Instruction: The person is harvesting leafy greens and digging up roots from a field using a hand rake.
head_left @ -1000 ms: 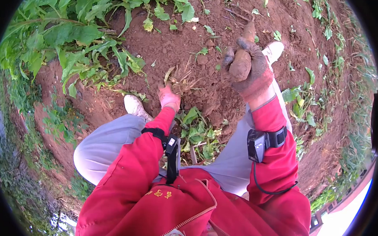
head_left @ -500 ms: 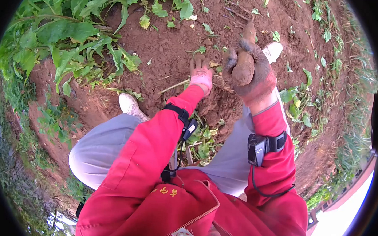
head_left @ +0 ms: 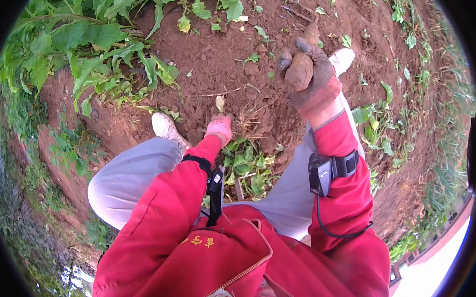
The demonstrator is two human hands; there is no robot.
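A long, soil-caked tuber (head_left: 299, 72) with a thin tapering end is gripped in my right hand (head_left: 320, 83), which wears a dirt-darkened glove with its fingers wrapped around the thick part. My left hand (head_left: 220, 127), in a pink glove, is low over the loose soil (head_left: 234, 103) between my feet. Its fingers point down and are mostly hidden from view. A pale yellowish leaf (head_left: 220, 102) appears right at its fingertips. Dry rootlets and straw (head_left: 250, 120) lie just to its right.
Leafy green plants (head_left: 89, 36) fill the upper left. My shoes (head_left: 165, 127) stand on the soil either side of the dug patch. Cut leaves (head_left: 248, 165) lie between my legs, and more greenery (head_left: 372, 122) lies at the right. Straps with small devices (head_left: 322, 173) sit on my forearms.
My left hand has drawn back toward my body and slightly left, and the soil in front of it looks disturbed. My right hand, still holding the tuber, has shifted slightly up and left.
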